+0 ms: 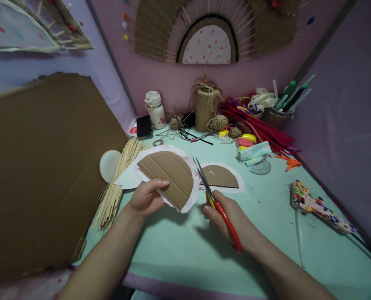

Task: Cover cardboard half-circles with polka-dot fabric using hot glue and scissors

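My left hand (149, 196) grips a cardboard half-circle (168, 175) by its straight lower edge, thumb on top. White paper or cloth (190, 200) backs the cardboard and sticks out around its curve; a pointed white part reaches left. In my right hand (224, 212) are red-handled scissors (227, 223), blades slightly apart and pointing up and away, just right of the held piece and not visibly cutting it. Behind the blades a second cardboard half-circle (222, 176) lies flat on the table, with a white margin around it.
Bamboo skewers (118, 183), a white round dish (109, 166) and a large cardboard sheet (41, 166) are at left. Twine (205, 106), a white bottle (155, 110) and red pipe cleaners (260, 123) stand or lie at the back. A flower-patterned glue gun (319, 208) lies right.
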A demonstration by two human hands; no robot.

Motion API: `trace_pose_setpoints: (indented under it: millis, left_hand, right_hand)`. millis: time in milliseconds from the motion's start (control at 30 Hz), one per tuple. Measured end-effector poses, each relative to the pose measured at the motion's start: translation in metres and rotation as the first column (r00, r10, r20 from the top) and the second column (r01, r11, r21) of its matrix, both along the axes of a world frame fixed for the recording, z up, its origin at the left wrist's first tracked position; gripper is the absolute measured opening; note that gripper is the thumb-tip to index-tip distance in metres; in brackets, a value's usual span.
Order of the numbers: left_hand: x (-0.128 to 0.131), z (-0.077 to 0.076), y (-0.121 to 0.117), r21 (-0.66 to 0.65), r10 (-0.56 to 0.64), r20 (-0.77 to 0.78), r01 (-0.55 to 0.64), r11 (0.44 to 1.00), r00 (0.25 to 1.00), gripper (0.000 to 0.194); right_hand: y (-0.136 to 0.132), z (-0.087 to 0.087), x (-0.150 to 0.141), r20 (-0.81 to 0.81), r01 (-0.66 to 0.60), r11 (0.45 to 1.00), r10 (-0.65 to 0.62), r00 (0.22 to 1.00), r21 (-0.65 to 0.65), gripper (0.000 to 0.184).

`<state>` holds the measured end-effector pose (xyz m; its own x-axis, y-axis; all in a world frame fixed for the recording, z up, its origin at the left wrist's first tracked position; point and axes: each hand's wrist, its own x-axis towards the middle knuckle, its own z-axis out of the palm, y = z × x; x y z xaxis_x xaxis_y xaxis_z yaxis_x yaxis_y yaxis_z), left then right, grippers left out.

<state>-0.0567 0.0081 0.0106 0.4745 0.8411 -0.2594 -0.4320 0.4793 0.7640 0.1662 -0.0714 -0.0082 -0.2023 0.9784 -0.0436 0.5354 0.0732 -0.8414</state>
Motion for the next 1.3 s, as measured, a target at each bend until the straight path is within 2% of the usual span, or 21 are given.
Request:
trace_pose_setpoints:
  millis: [367, 633, 1133, 1300]
  left_hand:
    - [0.003, 0.0012, -0.0022, -0.011, 0.023, -0.019, -0.023, 1.0, 1.0, 0.061]
    - [0.003, -0.0009, -0.0023, 0.003, -0.018, -0.005, 0.018, 1.0, 1.0, 0.063]
    - [0.0024, 0.0041, -0.001, 0.007, 0.063, -0.047, -0.063, 0.998, 0.997, 0.062]
    - [-0.001, 0.0049, 0.0015, 0.03, 0.094, -0.046, -0.093, 0.995, 0.994, 0.069]
  right_hand:
    - [0.0004, -0.0007, 0.0005, 0.063, 0.046, 0.999, -0.045, 0.997, -0.021, 0.033]
    - [-0.0001, 0.0, -0.0005, 0.069, 0.08, 0.996, -0.078, 0.995, -0.03, 0.033]
    - [0.0007, -0.0069, 0.0001, 0.091, 0.146, 0.989, -0.144, 0.985, -0.014, 0.041]
    - [0.0014, -0.0076, 0.0014, 0.089, 0.151, 0.988, -0.148, 0.985, -0.026, 0.043]
